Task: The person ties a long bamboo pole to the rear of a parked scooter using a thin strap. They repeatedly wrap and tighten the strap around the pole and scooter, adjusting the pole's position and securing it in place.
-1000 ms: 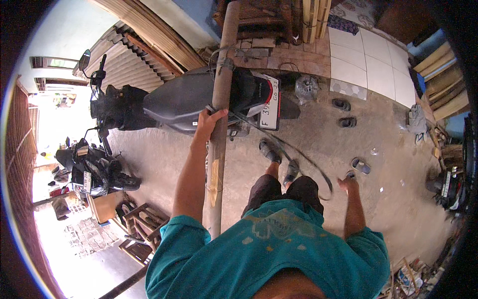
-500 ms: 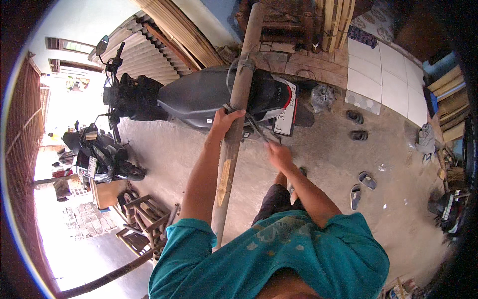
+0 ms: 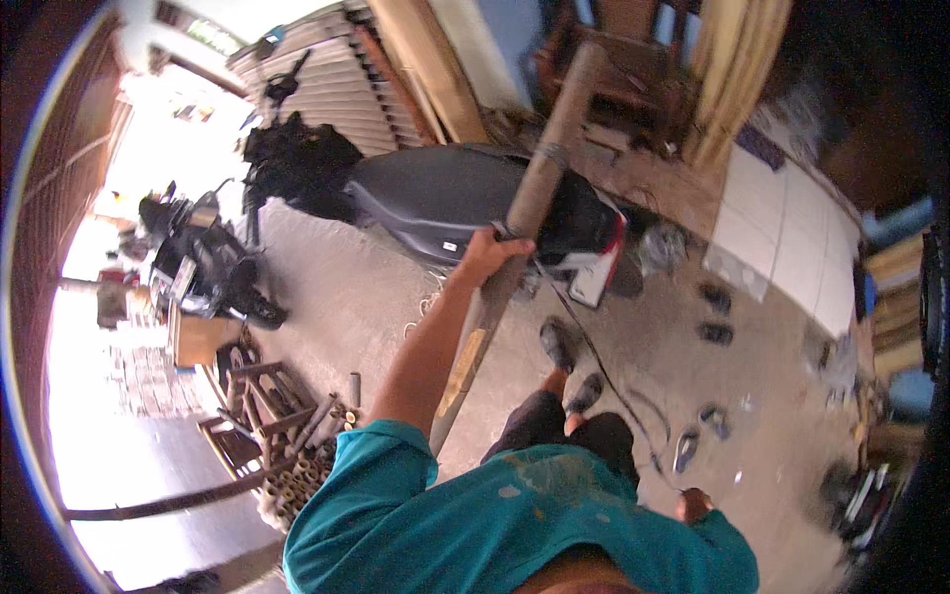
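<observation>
A long bamboo pole lies crosswise over the rear of a black motorcycle seat, its near end running down beside my body. My left hand is closed round the pole at the seat's near edge, the thumb laid over the top. A dark, thin strap, perhaps rubber, is wound on the pole by that hand. It runs out long to the lower right, where my right hand grips it in a fist beside my hip. Another dark band circles the pole farther up, over the seat.
A second motorcycle stands at the left. Cut bamboo pieces are stacked by a wooden rack at the lower left. Loose sandals lie on the floor to the right, near a tiled step. A wooden chair stands beyond the pole.
My right hand has swung from near the pole down and right to my hip, drawing the strap out long. My left hand still holds the pole. The whole view has shifted and tilted.
</observation>
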{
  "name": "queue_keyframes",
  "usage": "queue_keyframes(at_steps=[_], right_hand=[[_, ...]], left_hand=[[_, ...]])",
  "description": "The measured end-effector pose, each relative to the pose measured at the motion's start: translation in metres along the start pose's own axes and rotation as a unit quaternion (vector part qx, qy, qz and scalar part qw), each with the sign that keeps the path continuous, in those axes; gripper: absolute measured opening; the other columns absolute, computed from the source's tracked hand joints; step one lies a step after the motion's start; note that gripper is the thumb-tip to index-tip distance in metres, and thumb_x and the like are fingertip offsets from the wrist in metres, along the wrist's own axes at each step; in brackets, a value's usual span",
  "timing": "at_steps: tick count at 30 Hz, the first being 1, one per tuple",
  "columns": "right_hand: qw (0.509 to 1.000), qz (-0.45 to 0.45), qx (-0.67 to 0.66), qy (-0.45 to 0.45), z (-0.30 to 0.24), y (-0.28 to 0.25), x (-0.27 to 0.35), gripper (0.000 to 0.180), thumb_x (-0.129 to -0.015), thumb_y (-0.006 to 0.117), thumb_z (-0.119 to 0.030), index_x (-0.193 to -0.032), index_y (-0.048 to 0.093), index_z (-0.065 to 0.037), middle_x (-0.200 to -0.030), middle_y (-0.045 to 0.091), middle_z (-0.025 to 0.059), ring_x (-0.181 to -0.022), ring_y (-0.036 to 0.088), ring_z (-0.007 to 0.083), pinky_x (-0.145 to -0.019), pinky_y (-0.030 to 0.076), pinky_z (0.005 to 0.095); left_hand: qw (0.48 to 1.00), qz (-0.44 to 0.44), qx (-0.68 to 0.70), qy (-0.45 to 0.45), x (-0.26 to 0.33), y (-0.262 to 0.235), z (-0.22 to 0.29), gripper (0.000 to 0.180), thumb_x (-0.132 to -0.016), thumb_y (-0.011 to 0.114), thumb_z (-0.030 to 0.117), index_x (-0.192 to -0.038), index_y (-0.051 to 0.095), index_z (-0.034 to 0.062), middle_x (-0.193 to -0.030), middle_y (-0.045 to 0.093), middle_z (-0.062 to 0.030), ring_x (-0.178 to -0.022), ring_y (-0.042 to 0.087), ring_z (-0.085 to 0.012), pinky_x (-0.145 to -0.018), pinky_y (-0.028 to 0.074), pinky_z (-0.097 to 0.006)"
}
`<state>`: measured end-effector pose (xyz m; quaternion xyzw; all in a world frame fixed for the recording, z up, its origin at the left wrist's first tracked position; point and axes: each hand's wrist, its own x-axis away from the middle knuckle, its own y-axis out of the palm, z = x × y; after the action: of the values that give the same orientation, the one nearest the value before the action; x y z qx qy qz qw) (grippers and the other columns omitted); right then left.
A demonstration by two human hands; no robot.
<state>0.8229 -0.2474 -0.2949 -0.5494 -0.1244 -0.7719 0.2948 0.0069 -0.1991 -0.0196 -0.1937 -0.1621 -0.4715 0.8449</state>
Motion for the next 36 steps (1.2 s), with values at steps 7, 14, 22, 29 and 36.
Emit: queue_keyframes(at_steps=[7, 14, 22, 29, 36], right_hand=[[0.761, 0.354, -0.400, -0.368, -0.334, -0.372, 0.077, 0.065, -0.092, 0.053, -0.049, -0.132, 0.047, 0.001, -0.136, 0.050, 0.0219, -0.123, 0.050, 0.0382, -0.105, 0.038, 0.0440], [0.510, 0.215, -0.635, -0.540, -0.430, -0.453, 0.194, 0.041, -0.098, 0.055, -0.033, -0.120, 0.042, -0.001, -0.123, 0.053, 0.0147, -0.106, 0.056, 0.0256, -0.087, 0.047, 0.0403], [0.450, 0.375, -0.559, -0.587, -0.322, -0.439, 0.282, 0.025, -0.100, 0.050, -0.024, -0.107, 0.056, 0.000, -0.107, 0.057, 0.0086, -0.095, 0.053, 0.0170, -0.084, 0.047, 0.0318], [0.364, 0.272, -0.576, -0.679, -0.308, -0.523, 0.370, 0.036, -0.103, 0.042, -0.026, -0.098, 0.066, 0.002, -0.094, 0.066, 0.0094, -0.092, 0.062, 0.0192, -0.086, 0.046, 0.0320], [0.469, 0.290, -0.594, -0.586, -0.321, -0.498, 0.322, 0.050, -0.103, 0.046, -0.036, -0.062, 0.042, -0.008, -0.053, 0.038, -0.0029, -0.050, 0.035, 0.0110, -0.054, 0.037, 0.0324]], left_hand=[[0.987, 0.026, -0.149, 0.050, -0.025, 0.005, -0.005, 0.076, -0.060, 0.085, 0.051, -0.108, 0.066, -0.0049, -0.100, 0.068, -0.0167, -0.097, 0.065, -0.0289, -0.084, 0.049, -0.039], [0.984, 0.016, -0.168, 0.047, -0.033, -0.003, -0.019, 0.064, -0.065, 0.087, 0.040, -0.112, 0.067, 0.0016, -0.107, 0.069, -0.0146, -0.101, 0.064, -0.0251, -0.088, 0.048, -0.037], [0.977, 0.043, -0.196, 0.078, -0.033, 0.004, -0.015, 0.082, -0.062, 0.082, 0.058, -0.106, 0.065, -0.0087, -0.105, 0.067, -0.0236, -0.103, 0.064, -0.0329, -0.087, 0.049, -0.039], [0.951, 0.035, 0.298, 0.070, -0.038, -0.049, 0.037, 0.047, -0.101, 0.041, 0.048, -0.082, 0.057, 0.0081, -0.070, 0.051, -0.0038, -0.061, 0.049, -0.0175, -0.063, 0.050, -0.037], [0.977, 0.089, 0.190, 0.024, -0.111, -0.050, 0.045, 0.047, -0.102, 0.039, 0.046, -0.073, 0.043, 0.0106, -0.060, 0.039, -0.0013, -0.050, 0.039, -0.0140, -0.049, 0.043, -0.037]])
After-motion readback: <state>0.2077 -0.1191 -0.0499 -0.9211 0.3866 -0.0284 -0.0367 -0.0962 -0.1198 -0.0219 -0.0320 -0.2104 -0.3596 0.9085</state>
